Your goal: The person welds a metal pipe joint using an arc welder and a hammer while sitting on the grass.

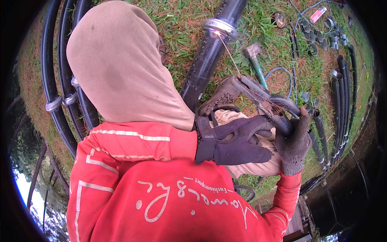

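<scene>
My right hand (293, 147), in a grey knit glove, is wrapped round the handle of a dark welding electrode holder (264, 97). A thin welding rod (229, 54) runs from its jaws to a silver ring collar (221, 28) on a black pipe (207, 60). A small bright glow shows where the rod tip meets the collar's lower edge. My left hand (238, 141), in a black glove, lies across my lap beside the handle, fingers stretched out and apart, with nothing visible in it. A brown boot (219, 97) is just beyond the holder.
A hammer (254, 58) with a green handle lies on the grass right of the pipe. Collared black pipes (58, 92) run along the left. At right are cut pipe rings (314, 38), a blue cable (288, 72) and a bundle of black pipes (342, 92).
</scene>
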`<act>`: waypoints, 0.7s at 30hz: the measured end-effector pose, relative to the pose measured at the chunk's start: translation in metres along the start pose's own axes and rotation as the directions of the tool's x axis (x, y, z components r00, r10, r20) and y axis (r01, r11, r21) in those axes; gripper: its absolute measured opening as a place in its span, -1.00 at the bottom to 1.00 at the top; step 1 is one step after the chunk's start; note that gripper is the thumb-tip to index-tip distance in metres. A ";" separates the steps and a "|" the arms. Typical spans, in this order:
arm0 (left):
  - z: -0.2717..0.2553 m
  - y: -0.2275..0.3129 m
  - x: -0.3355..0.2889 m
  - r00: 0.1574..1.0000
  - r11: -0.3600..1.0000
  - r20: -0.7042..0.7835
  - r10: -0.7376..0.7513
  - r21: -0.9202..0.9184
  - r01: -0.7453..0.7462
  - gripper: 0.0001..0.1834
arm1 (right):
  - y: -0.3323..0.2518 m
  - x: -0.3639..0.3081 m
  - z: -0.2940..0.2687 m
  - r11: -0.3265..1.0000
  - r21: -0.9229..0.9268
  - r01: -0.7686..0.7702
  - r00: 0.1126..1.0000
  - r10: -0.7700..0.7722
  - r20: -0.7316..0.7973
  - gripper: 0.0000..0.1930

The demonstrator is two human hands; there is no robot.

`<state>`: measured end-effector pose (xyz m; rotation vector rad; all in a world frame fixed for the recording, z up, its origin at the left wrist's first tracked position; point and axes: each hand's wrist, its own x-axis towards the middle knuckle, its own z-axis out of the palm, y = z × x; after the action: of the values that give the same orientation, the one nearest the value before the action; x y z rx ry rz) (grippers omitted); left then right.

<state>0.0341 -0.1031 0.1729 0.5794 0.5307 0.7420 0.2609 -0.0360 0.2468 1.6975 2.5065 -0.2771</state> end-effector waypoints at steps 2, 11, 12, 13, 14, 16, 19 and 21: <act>0.000 -0.001 -0.003 1.000 0.993 0.008 -0.004 -0.115 0.005 -0.04 | 0.002 -0.003 0.002 1.000 -0.012 0.002 1.000 -0.002 0.001 -0.15; 0.005 -0.002 0.000 0.996 0.994 0.014 -0.084 -0.069 0.085 -0.07 | 0.007 -0.007 0.001 1.000 -0.001 0.005 1.000 -0.005 0.002 -0.14; 0.005 -0.004 0.000 0.996 0.994 0.015 -0.083 -0.070 0.084 -0.07 | 0.007 -0.007 0.002 1.000 -0.003 0.005 1.000 -0.005 0.004 -0.14; 0.006 -0.005 0.001 0.999 0.995 0.006 -0.040 -0.086 0.041 -0.06 | 0.006 -0.007 0.003 1.000 0.002 -0.011 1.000 0.011 0.013 -0.14; 0.006 -0.006 0.001 1.000 0.995 -0.003 0.003 -0.102 -0.003 -0.05 | 0.006 -0.008 0.003 1.000 0.005 -0.026 0.999 0.026 0.022 -0.14; 0.004 -0.005 0.002 1.000 0.994 0.019 -0.024 -0.109 0.026 -0.05 | 0.008 -0.008 0.004 1.000 0.008 -0.022 1.000 0.022 0.010 -0.13; 0.001 0.004 0.000 0.998 0.992 0.042 -0.040 -0.121 0.045 -0.05 | 0.008 -0.008 0.003 1.000 0.013 -0.021 1.000 0.021 0.001 -0.11; 0.002 0.006 -0.001 0.999 0.992 0.032 -0.031 -0.121 0.034 -0.05 | 0.007 -0.007 0.002 1.000 0.026 -0.016 1.000 0.016 0.001 -0.10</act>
<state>0.0322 -0.1008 0.1788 0.4669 0.4630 0.7285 0.2700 -0.0398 0.2454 1.7257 2.4979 -0.3097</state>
